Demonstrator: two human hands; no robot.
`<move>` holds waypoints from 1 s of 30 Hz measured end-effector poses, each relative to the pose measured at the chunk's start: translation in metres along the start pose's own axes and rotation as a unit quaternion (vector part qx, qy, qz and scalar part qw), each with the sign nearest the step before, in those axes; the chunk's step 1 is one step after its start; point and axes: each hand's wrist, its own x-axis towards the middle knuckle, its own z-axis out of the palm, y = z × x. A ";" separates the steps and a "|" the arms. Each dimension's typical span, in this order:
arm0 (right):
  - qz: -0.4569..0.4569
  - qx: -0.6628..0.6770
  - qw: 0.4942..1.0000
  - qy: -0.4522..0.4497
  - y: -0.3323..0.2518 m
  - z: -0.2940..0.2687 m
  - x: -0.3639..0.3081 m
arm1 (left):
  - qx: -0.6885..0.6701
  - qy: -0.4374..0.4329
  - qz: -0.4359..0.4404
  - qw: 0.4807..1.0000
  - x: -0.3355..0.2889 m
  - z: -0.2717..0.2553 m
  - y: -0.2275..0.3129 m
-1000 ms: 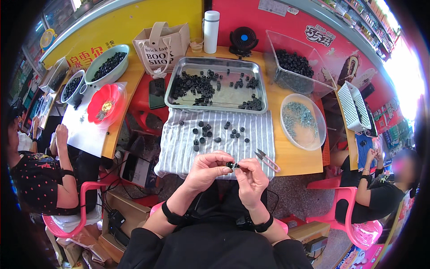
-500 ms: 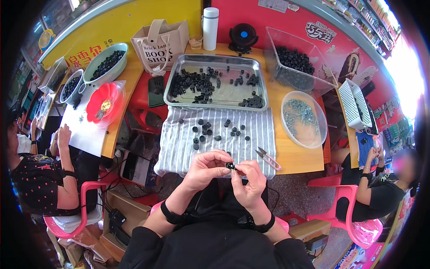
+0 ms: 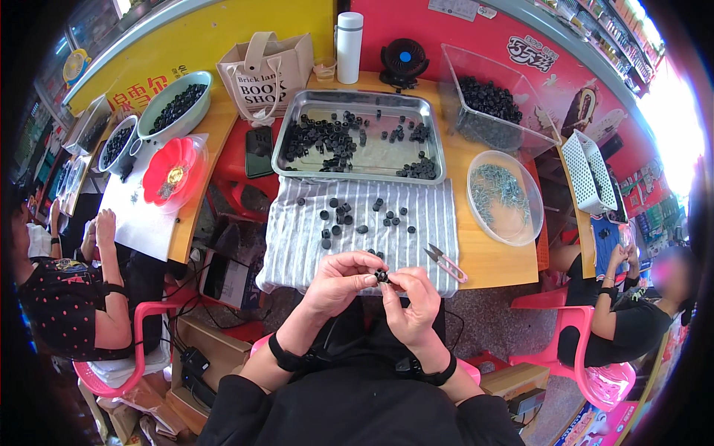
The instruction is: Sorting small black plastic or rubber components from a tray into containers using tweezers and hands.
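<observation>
Holding one small black piece [image 3: 381,276] before me, I keep it by the near edge of the striped cloth [image 3: 286,253]. My left hand [image 3: 335,288] pinches it between thumb and forefinger, from the left side. The fingers of my right hand [image 3: 413,301] are also closed, thumb against forefinger, and they meet the piece from the right. Whether they grip some thinner part too, I cannot tell, because it is too small.

About the progress, I judge that I am in the middle of this one piece, and that the whole work has much left. On the cloth, beyond my hands, some loose pieces [image 3: 347,220] lie scattered; if they are done or waiting, I cannot say from their look. In the metal tray [image 3: 387,160], at the far side of the cloth, there are many more, most of them heaped to the left. The clear bin [image 3: 535,123] at the far right has also a large pile of similar dark pieces.

To the right, on the worktop [image 3: 494,264], the round tub [image 3: 513,229] contains plenty of thin, greenish-grey bits. The snips [image 3: 448,265] rest on the cloth's right part, and neither hand touches them.
</observation>
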 end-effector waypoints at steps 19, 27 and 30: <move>-0.010 -0.007 1.000 0.012 -0.002 0.005 0.000 | -0.113 0.011 -0.047 0.992 -0.002 -0.002 -0.004; -0.009 -0.009 1.000 0.009 0.002 0.006 -0.002 | -0.088 0.023 -0.040 0.995 -0.003 -0.001 -0.006; -0.007 0.000 1.000 0.004 0.004 0.007 -0.003 | -0.085 0.029 -0.031 0.995 -0.003 -0.002 -0.008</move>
